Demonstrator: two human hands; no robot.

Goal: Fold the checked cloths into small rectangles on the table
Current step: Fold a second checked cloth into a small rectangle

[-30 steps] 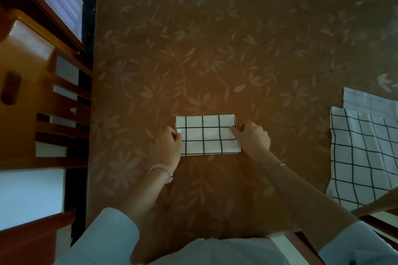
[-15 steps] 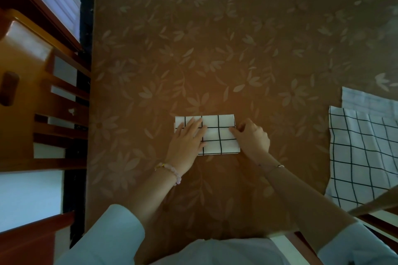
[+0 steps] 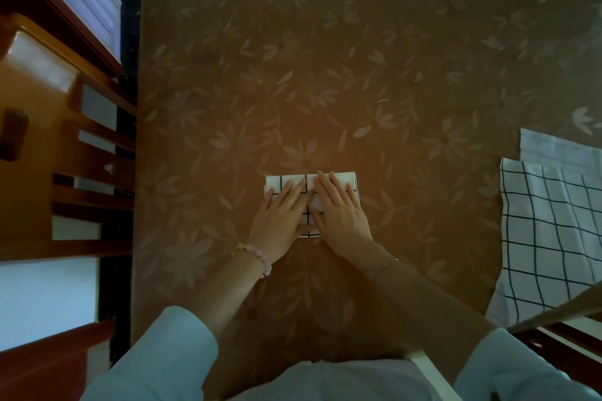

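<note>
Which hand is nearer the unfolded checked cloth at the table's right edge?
Right: the right hand lies on the folded cloth, short of the unfolded checked cloth; the left hand lies beside it, farther off.

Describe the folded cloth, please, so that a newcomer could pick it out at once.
The table has a brown flowered cover. Near its middle the folded cloth lies under the left hand and right hand, both pressed flat. It is a small checked rectangle; the spread cloth at the right edge is far larger.
</note>
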